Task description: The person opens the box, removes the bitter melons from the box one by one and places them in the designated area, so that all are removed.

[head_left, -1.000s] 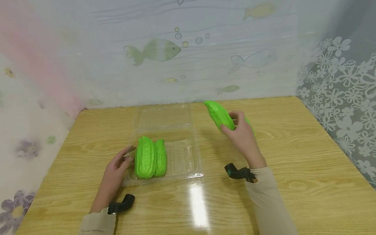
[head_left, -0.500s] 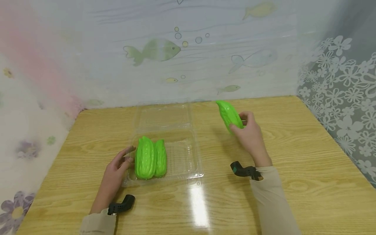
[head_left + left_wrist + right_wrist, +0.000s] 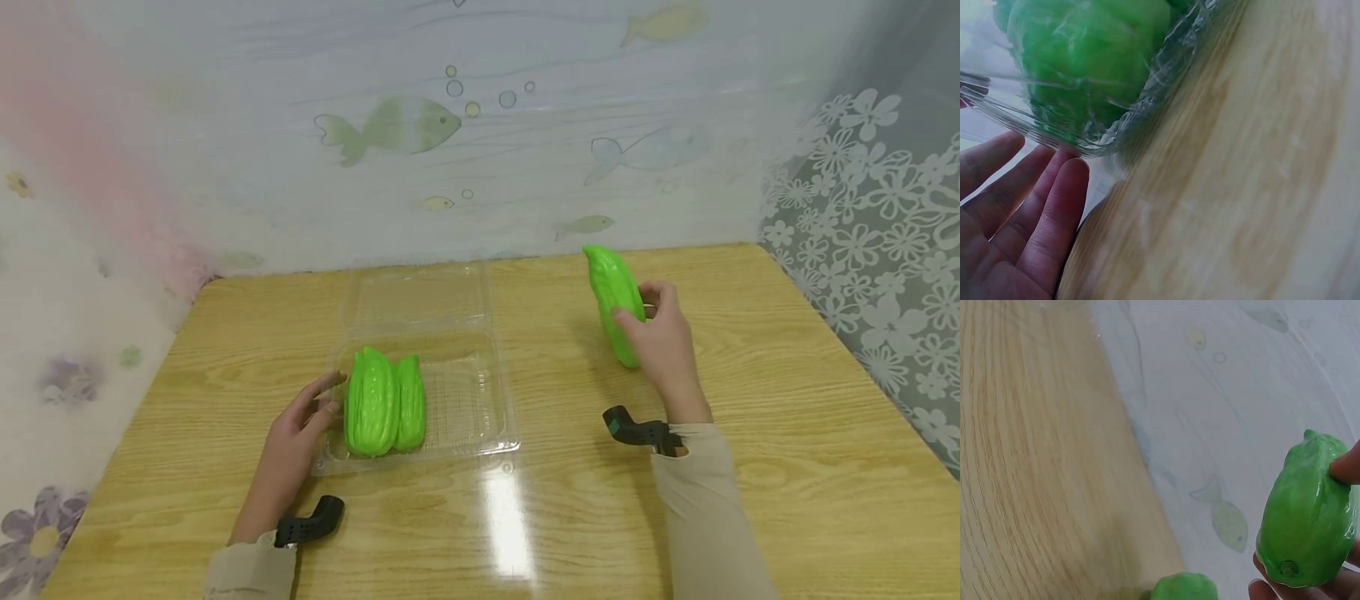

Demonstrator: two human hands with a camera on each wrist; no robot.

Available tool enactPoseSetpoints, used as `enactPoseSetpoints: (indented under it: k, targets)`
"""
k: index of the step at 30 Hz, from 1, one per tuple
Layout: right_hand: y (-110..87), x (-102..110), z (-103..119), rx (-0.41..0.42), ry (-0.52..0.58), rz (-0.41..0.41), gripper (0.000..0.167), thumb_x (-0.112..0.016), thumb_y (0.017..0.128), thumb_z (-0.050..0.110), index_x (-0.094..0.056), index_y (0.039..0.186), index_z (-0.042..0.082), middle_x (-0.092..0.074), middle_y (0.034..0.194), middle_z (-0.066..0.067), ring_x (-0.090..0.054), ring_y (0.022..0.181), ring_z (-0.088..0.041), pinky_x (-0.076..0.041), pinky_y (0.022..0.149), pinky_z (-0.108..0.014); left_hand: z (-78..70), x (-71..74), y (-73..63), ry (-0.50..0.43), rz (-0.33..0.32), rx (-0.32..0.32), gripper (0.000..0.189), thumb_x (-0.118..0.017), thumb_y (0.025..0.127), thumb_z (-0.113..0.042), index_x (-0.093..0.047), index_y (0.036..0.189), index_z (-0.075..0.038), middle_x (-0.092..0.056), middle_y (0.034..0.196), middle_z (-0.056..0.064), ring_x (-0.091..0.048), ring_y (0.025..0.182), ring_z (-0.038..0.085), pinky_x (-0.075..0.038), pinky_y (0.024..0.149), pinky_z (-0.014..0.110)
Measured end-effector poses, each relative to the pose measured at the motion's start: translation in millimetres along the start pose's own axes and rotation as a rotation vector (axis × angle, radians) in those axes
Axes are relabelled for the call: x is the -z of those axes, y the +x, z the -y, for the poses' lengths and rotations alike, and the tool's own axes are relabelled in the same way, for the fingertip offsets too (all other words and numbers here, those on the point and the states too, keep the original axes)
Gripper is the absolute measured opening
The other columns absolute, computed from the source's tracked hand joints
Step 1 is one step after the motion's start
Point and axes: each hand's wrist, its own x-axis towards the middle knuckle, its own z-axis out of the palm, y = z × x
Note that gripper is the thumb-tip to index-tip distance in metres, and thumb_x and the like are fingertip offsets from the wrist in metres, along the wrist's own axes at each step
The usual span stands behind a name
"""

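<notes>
My right hand (image 3: pixel 660 346) grips a green bitter melon (image 3: pixel 613 279) with thumb and fingers, raised at the right of the table. In the right wrist view the held bitter melon's blunt stem end faces the camera. A second bitter melon (image 3: pixel 1185 587) shows at that view's bottom edge; in the head view its lower part shows beneath the held one. My left hand (image 3: pixel 296 429) rests at the left side of a clear plastic clamshell box (image 3: pixel 468 408). Its extended fingers (image 3: pixel 1063 194) touch the box rim. Several bitter melons (image 3: pixel 375 404) lie side by side in the box's left part.
The box's clear lid (image 3: pixel 420 296) lies folded back toward the wall. The wood-grain table (image 3: pixel 555 517) meets a fish-patterned wall (image 3: pixel 517 167) at the back. Black wrist cameras (image 3: pixel 637 429) stick out from both sleeves.
My right hand has moved rightward with the bitter melon, over the second one, which showed behind the hand earlier. The left hand and the box have stayed still.
</notes>
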Motion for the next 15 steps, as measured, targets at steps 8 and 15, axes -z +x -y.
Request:
enactPoseSetpoints:
  k: [8,15]
  targets:
    - [-5.5,10,-11,0.015,0.01,0.005,0.063,-0.051,0.084,0.049,-0.03,0.129,0.009,-0.042,0.129,-0.011,-0.042,0.111,-0.027,-0.039,0.084,-0.047,-4.5,-7.4,-19.4,0.013,-0.022,0.013,0.041,-0.044,0.094,-0.035,-0.04,0.134,-0.026,-0.044,0.131,-0.008,-0.049,0.108,0.01,-0.038,0.087,0.026]
    - [-10.5,19,-17,0.02,0.017,0.01,0.065,-0.048,0.085,0.05,-0.029,0.131,0.008,-0.041,0.13,-0.012,-0.042,0.111,-0.027,-0.038,0.086,-0.046,-9.4,-13.9,-36.9,0.012,-0.042,0.021,0.041,-0.044,0.094,-0.035,-0.04,0.134,-0.026,-0.044,0.131,-0.008,-0.049,0.11,0.013,-0.038,0.088,0.03]
